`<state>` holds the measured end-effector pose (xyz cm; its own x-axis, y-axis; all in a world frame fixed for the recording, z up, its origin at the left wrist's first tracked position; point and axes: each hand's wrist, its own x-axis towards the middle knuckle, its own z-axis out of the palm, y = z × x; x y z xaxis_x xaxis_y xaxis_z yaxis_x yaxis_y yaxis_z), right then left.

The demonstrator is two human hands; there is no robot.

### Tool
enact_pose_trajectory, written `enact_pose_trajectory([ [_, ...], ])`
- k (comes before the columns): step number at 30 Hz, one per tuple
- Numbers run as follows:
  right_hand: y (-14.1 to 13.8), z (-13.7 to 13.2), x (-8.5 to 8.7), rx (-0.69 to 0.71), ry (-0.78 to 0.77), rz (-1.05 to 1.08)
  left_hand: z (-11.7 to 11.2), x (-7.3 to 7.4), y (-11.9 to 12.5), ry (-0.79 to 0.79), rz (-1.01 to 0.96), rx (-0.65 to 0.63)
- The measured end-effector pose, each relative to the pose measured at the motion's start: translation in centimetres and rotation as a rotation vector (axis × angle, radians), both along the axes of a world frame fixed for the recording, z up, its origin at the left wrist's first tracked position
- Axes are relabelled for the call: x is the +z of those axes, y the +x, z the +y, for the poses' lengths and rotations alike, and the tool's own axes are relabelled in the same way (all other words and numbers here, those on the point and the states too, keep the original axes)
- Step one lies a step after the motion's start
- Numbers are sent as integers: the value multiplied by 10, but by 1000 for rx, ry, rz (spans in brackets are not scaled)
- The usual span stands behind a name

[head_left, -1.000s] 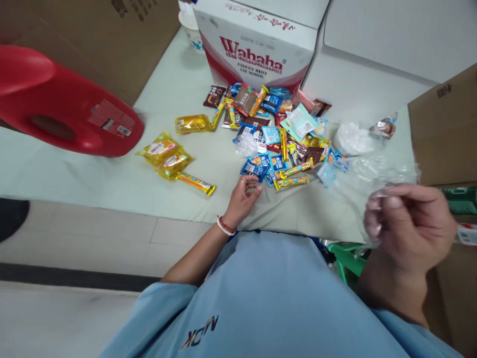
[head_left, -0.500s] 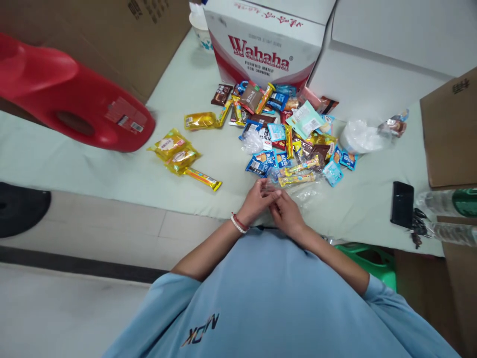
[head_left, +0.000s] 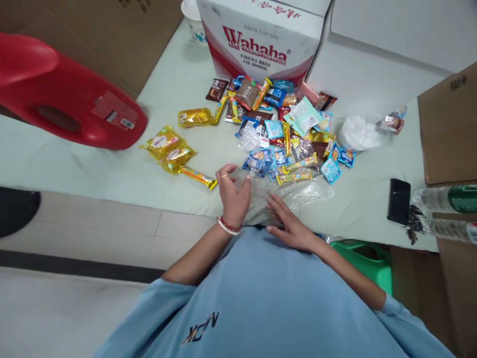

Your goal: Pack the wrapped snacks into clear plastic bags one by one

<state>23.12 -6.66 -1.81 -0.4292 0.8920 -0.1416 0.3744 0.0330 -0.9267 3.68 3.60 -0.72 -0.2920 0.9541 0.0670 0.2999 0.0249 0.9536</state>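
A clear plastic bag (head_left: 305,193) lies at the table's near edge, in front of a pile of wrapped snacks. My left hand (head_left: 234,196) is at the bag's left side, its fingers loosely bent and its thumb apart from them. No grip on the plastic shows there. Fingers extended, my right hand (head_left: 288,223) rests at the bag's near side. Two yellow snack sticks (head_left: 298,176) sit just beyond the bag. Blue snack packets (head_left: 259,161) lie ahead of my left hand, and a yellow-orange stick pack (head_left: 198,177) is to its left.
A red jug (head_left: 119,119) lies at the left, near yellow snack packs (head_left: 167,146). The Wahaba-side carton, a white box (head_left: 261,47), stands behind the pile. To the right are white plastic bowls (head_left: 359,133), a black phone (head_left: 398,201) and clear bottles (head_left: 436,199).
My hands, together at the bag before, have moved apart. The left hand went left and its fingers parted; the right hand moved lower and flattened. The bag lies more spread out.
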Motion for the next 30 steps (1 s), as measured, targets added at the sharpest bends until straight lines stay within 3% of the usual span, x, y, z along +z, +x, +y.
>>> enact_pose_trajectory([
  [3,-14,5,7,139,64,-26,-14,15,13,164,166,-236],
  [6,-22,18,21,245,73,-78,-19,3,26,29,306,-459],
  [9,-9,35,24,90,161,-265,-17,-24,26,-66,453,-586],
  [13,28,42,2,-167,384,-491,-21,-49,4,47,512,-817],
  [17,54,8,-19,-164,334,-552,-23,-55,-22,90,642,-812],
  [19,61,-9,-15,-146,318,-504,-22,-55,-29,84,729,-791],
  [21,72,-10,-4,-221,324,-469,-21,-54,-32,79,799,-790],
  [23,88,11,11,-445,340,-529,-20,-54,-32,84,845,-797],
  [25,106,50,21,-699,323,-679,-19,-54,-30,92,874,-799],
  [27,121,97,24,-773,229,-816,-20,-55,-29,100,893,-795],
  [30,128,158,15,-784,74,-925,-22,-57,-29,107,912,-782],
])
